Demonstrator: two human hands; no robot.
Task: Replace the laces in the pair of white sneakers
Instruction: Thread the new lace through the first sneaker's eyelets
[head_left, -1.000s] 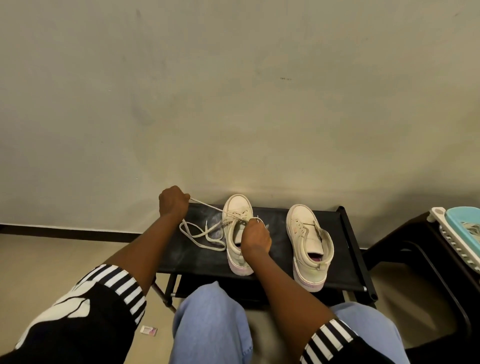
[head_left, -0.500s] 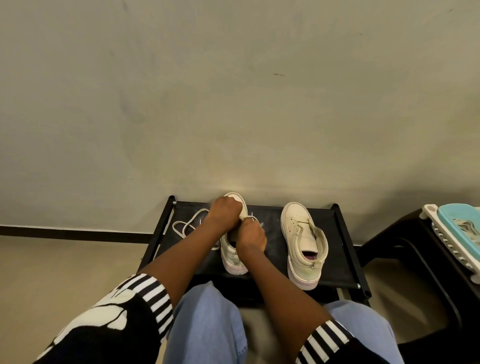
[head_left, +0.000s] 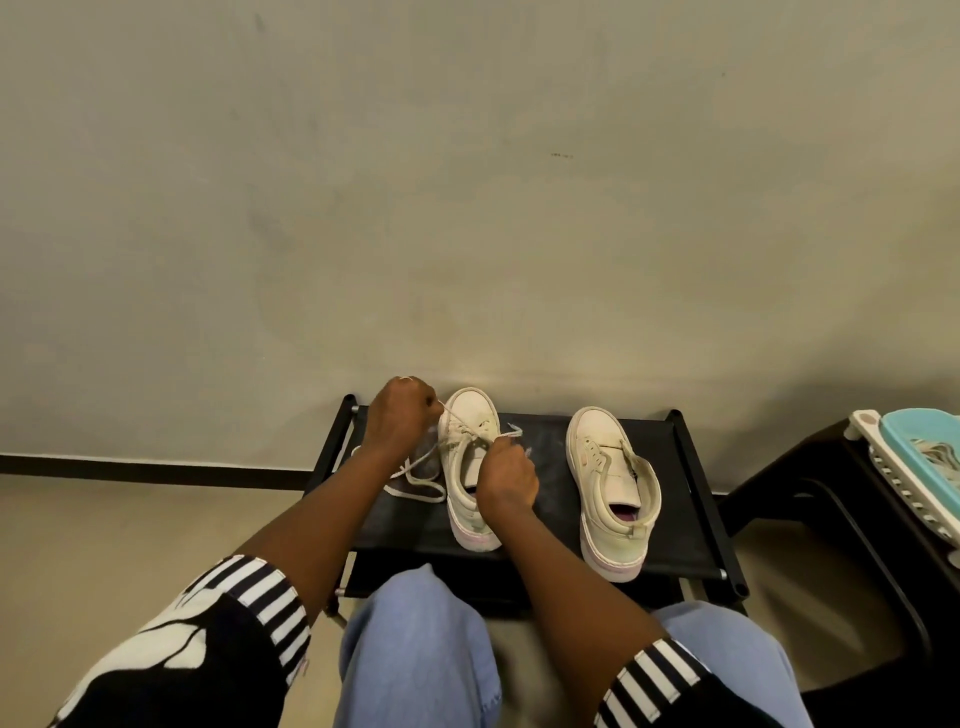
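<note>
Lace, pinched by left hand and right hand, could have slipped out of the left sneaker if pulled unevenly.

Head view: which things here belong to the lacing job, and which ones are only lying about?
Job: sneaker being laced, its lace, second sneaker, left hand and right hand gripping the lace, black shoe rack under both sneakers.
Lying about: turquoise basket (contents unclear), dark stool beneath it.
</note>
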